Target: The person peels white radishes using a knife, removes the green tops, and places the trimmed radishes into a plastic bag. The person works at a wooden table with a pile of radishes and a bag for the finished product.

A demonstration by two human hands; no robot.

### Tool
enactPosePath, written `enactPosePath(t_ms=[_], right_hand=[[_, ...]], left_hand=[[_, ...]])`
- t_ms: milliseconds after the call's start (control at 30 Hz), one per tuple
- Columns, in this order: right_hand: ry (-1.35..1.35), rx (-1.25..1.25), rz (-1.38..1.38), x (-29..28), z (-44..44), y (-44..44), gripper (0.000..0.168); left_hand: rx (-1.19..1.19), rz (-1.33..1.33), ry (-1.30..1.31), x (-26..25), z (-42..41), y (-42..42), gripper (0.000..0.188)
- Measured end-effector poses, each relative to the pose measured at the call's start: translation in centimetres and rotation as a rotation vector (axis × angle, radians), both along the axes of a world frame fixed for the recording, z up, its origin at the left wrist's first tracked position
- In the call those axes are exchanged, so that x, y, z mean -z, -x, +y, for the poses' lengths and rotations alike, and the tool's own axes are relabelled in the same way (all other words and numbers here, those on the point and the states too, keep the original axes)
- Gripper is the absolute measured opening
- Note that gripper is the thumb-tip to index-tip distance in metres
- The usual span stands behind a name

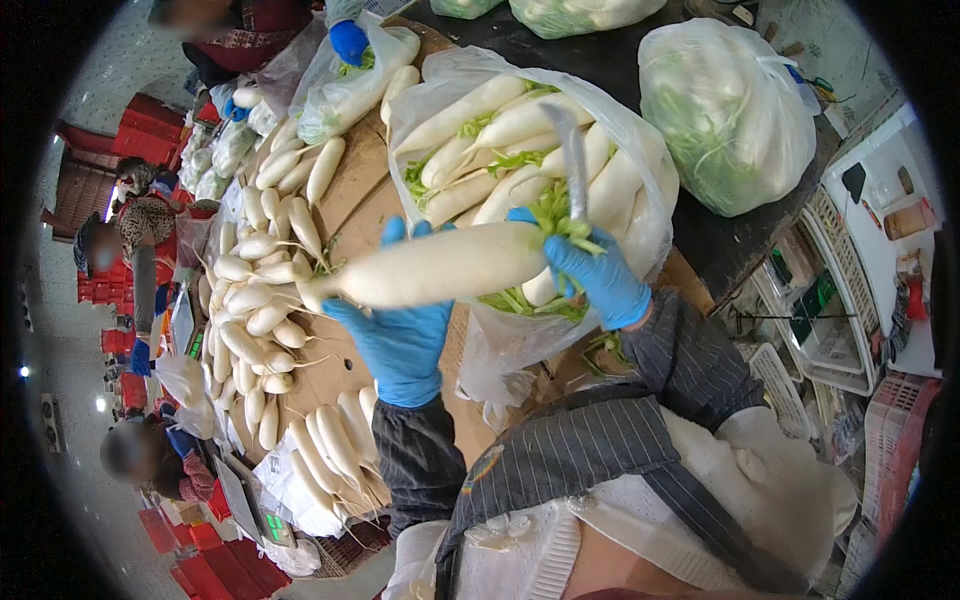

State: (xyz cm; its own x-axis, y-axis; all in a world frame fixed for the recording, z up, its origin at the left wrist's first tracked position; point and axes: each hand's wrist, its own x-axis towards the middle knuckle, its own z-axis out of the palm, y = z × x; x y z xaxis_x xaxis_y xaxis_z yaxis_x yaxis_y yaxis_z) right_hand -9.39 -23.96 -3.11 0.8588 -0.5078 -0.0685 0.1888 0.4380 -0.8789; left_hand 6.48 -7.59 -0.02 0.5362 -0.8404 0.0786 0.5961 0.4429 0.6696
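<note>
A large white radish (pixel 442 262) is held level in front of me, its root end blurred. My left hand (pixel 409 349), in a blue glove, cradles it near the root end, thumb below and fingertips showing past the upper edge. My right hand (pixel 596 277), gloved too, grips the green leaf stubs (pixel 562 214) at the other end. A curved metal blade (pixel 576 165) rises from the same hand; its handle is hidden. Behind that hand lies an open clear plastic bag (pixel 652 161) packed with white radishes (pixel 469 112) whose leaf stubs are trimmed short.
Loose radishes (pixel 255 300) are heaped on the brown tabletop (pixel 334 375) to the left. More radishes (pixel 330 450) lie side by side nearer me. A full bag (pixel 727 112) sits at the right. Across the table, a co-worker's gloved hand (pixel 349 41) touches another bag (pixel 352 97). A scale (pixel 247 502) stands lower left.
</note>
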Motion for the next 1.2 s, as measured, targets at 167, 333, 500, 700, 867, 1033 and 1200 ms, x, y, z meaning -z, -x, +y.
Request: enactPosePath(t_ms=[167,333,500,700,867,1033,1200], right_hand=[[0.379,-0.149,-0.001,0.5,-2.3,1.1,0.032],[0.419,0.136,0.038,-0.6,-3.8,-0.2,0.027],[0.866,0.137,0.190,-0.1,-4.7,3.4,0.017],[1.162,-0.026,0.273,-1.2,-1.9,3.7,0.024],[1.213,0.003,0.211,-1.1,-1.9,3.4,0.026],[1.227,-0.039,0.423,0.0,-3.5,3.1,0.023],[0.787,-0.121,0.294,1.0,-5.7,4.1,0.019]], left_hand=[[0.504,-0.247,-0.460,-1.3,1.0,3.7,0.091],[0.570,-0.022,-0.532,1.1,0.7,4.5,0.076],[0.456,0.200,-0.427,1.3,1.9,4.7,0.072],[0.550,0.180,-0.372,1.9,2.4,4.5,0.074],[0.549,0.176,-0.372,1.4,2.5,4.9,0.079],[0.566,0.089,-0.233,1.3,2.0,4.6,0.088],[0.126,-0.122,-0.103,1.2,1.2,2.9,0.094]])
